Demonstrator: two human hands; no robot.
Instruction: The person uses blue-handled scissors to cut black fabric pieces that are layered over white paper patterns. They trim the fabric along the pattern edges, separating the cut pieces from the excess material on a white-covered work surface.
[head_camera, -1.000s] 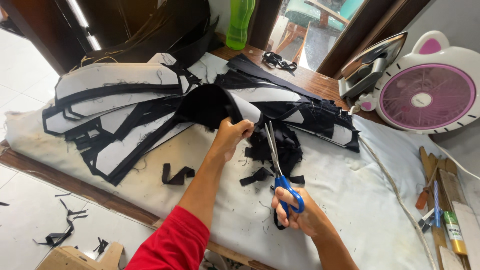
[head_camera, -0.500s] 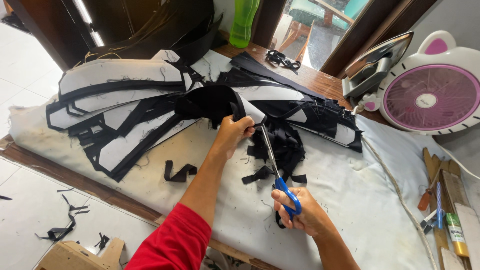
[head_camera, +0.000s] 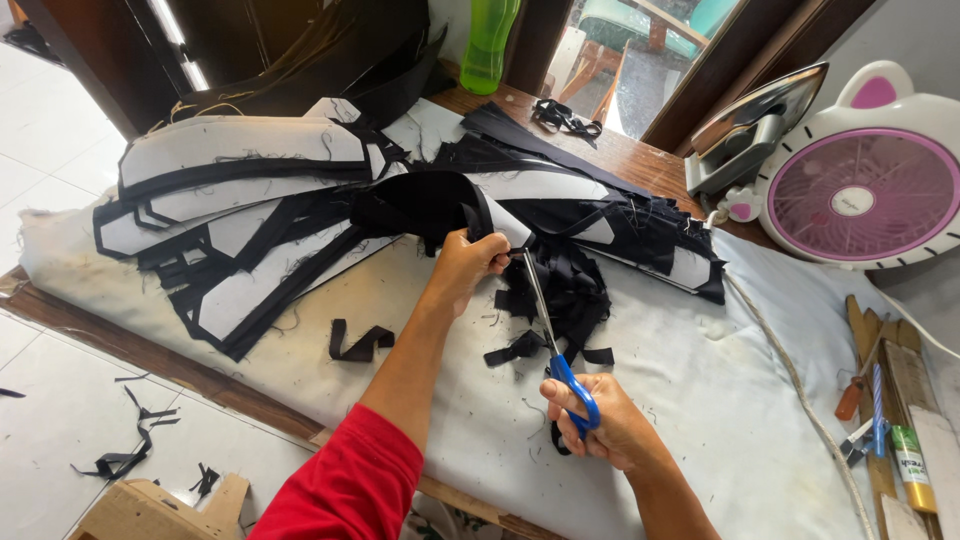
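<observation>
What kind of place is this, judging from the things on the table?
Probably a small home sewing workshop. The right hand cuts with blue-handled scissors, stacks of cut black-and-white fabric pieces lie on a cloth-covered table, and an iron rests nearby.

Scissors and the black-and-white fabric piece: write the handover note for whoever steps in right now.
Left hand: grips the curved black-and-white fabric piece, holding its edge up off the padded table.
Right hand: fingers through the blue-handled scissors, blades pointing at the held edge, tips at the fabric.
Done: a heap of black trimmings lies under the blades; one loose strip sits to the left.
Left: the piece in hand is mid-trim; a stack of similar pieces lies behind it, trimmed or not I cannot tell.
Nearby: iron and fan at far right.
</observation>
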